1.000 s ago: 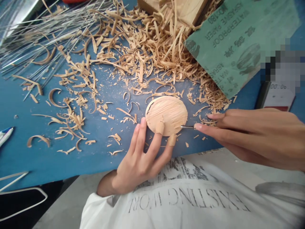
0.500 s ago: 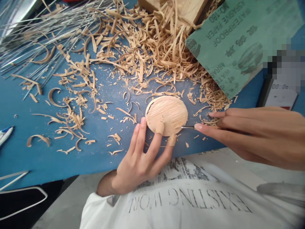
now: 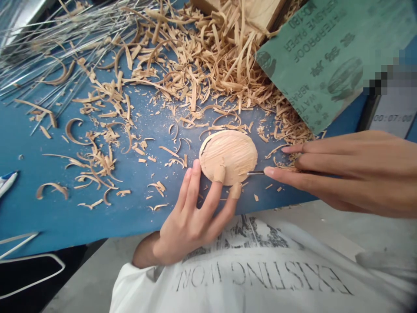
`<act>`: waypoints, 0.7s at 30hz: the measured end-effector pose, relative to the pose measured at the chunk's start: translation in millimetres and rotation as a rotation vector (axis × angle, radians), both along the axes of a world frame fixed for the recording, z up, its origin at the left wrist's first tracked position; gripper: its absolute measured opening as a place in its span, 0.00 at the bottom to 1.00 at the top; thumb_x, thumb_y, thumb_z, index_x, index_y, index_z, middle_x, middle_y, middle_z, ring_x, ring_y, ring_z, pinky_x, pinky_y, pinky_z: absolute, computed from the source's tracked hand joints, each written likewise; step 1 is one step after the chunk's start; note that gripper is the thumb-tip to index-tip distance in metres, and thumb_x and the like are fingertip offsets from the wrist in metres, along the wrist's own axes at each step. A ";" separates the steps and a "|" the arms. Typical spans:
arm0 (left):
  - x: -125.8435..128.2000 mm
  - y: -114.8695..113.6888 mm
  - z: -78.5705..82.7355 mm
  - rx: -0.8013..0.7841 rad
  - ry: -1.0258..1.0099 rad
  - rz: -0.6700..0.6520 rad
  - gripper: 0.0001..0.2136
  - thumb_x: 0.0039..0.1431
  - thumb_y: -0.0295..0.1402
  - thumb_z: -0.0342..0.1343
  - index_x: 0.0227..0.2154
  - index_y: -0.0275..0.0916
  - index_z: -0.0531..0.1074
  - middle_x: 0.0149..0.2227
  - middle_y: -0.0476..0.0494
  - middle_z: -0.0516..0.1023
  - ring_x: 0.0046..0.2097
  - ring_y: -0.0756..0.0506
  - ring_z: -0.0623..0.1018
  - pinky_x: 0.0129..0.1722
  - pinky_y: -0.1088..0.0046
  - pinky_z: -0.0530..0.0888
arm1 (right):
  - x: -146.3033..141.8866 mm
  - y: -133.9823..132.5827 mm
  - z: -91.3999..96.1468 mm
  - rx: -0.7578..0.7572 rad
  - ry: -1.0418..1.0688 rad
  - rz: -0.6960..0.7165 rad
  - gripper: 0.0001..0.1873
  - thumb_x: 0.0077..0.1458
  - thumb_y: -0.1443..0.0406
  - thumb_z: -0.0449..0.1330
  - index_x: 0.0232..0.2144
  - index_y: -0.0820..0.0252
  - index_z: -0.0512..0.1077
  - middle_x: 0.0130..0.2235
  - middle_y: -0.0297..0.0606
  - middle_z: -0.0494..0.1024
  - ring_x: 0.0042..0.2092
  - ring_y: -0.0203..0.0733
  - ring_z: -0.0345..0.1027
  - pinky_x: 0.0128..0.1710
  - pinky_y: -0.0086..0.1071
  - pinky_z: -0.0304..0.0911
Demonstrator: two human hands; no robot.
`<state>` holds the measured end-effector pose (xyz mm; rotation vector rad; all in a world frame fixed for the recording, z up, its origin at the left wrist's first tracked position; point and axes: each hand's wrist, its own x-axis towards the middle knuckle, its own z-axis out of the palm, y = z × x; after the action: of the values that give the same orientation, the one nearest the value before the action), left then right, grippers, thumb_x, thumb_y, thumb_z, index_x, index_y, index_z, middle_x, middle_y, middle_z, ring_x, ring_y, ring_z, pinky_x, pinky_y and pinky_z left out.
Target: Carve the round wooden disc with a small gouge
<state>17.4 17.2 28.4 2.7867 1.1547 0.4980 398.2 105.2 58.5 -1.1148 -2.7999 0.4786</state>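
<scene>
An oval wooden piece [image 3: 228,155] with a rough carved face lies on the blue table [image 3: 39,208] near its front edge. My left hand [image 3: 192,217] rests beside it, fingers spread; two taped fingertips press on its near rim. My right hand [image 3: 345,171] comes in from the right, fingers pinched round a thin metal carving tool [image 3: 256,173], whose tip touches the oval's right edge.
Wood shavings [image 3: 202,65] cover the table behind the oval. A green sheet of waterproof sandpaper [image 3: 325,52] lies at the back right, a wood block [image 3: 257,13] behind it. Thin metal rods [image 3: 48,43] fan out at the back left. A timer [image 3: 391,117] sits far right.
Almost nothing differs. My right hand has risen slightly in the view and the whole scene has shifted a little; the tool tip stays at the oval's right edge.
</scene>
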 end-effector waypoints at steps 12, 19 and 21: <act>-0.6 1.3 1.3 0.003 0.017 0.000 0.32 0.74 0.34 0.72 0.76 0.32 0.73 0.75 0.19 0.77 0.84 0.12 0.54 0.71 0.34 0.82 | -42.0 22.4 9.9 0.084 0.189 0.385 0.20 0.86 0.66 0.50 0.65 0.58 0.79 0.38 0.30 0.83 0.42 0.35 0.81 0.77 0.38 0.72; -0.7 0.5 2.4 0.001 0.019 0.006 0.36 0.71 0.39 0.76 0.76 0.33 0.73 0.82 0.18 0.66 0.84 0.11 0.53 0.72 0.33 0.82 | -45.3 -5.0 -7.9 0.181 0.268 0.327 0.20 0.82 0.68 0.54 0.67 0.67 0.78 0.40 0.36 0.85 0.44 0.40 0.82 0.75 0.47 0.77; -0.7 0.3 2.2 -0.002 0.026 0.007 0.34 0.73 0.39 0.75 0.76 0.33 0.73 0.80 0.18 0.70 0.84 0.11 0.53 0.71 0.33 0.82 | -49.3 -18.0 -14.3 0.232 0.270 0.256 0.20 0.81 0.70 0.55 0.67 0.67 0.79 0.41 0.36 0.85 0.44 0.40 0.82 0.75 0.49 0.78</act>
<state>16.8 17.5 30.5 2.7968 1.1696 0.4628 348.9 87.2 44.2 -0.6009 -2.6805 0.2873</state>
